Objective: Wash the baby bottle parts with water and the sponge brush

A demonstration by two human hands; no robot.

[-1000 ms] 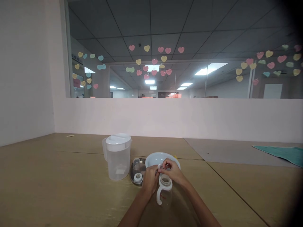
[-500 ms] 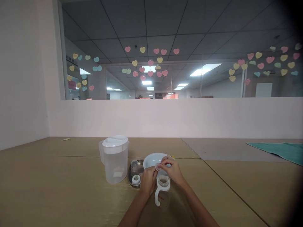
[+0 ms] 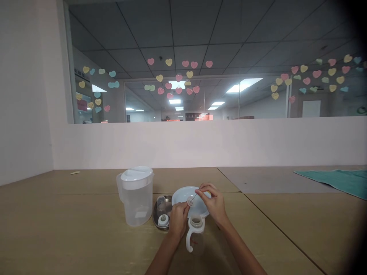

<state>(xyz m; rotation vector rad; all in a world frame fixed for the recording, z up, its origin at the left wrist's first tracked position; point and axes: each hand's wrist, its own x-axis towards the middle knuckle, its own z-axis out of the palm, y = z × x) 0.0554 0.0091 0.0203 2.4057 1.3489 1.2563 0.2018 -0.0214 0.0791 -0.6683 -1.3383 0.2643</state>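
A clear plastic pitcher [image 3: 137,202] with white lid stands on the tan surface [image 3: 57,198], just beside a steel dish [image 3: 155,214]. Dish holds a clear cap [image 3: 161,206] and a white collar [image 3: 163,220]. Teal towel [image 3: 332,181] lies far right on a grey panel. Small pale strip [image 3: 74,172] sits far back left. White partition [image 3: 200,143] behind, with pastel paper hearts [image 3: 179,78] on the glass above.

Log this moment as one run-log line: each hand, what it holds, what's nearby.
left hand: small translucent disc | right hand: thin pin, tip at disc | nearby: white bowl, handled baby bottle
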